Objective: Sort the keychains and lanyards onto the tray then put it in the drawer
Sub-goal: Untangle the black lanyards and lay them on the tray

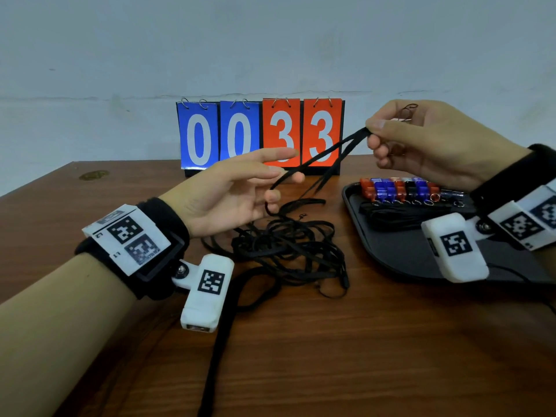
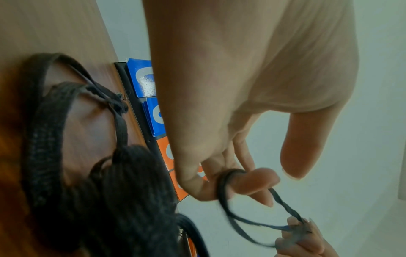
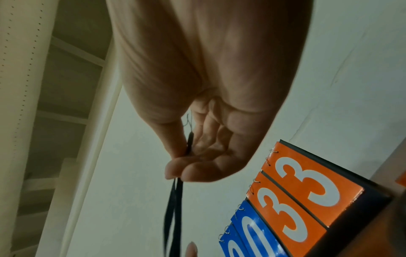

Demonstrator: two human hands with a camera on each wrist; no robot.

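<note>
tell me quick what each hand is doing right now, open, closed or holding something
Left hand: little finger hooked through the black lanyard, other fingers straight.
Right hand: pinches the same lanyard's end between thumb and fingers.

The scene is lit dimly and evenly, with soft shadows cast. Edges are bent by wide-angle distortion. Nearby cords in the wrist views are blurred.

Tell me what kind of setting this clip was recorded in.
Probably a staged indoor recording station, not a home. A plain wooden table stands against a bare pale wall, a flip scoreboard reads 0033, and both wrists wear marker-tagged cameras.
</note>
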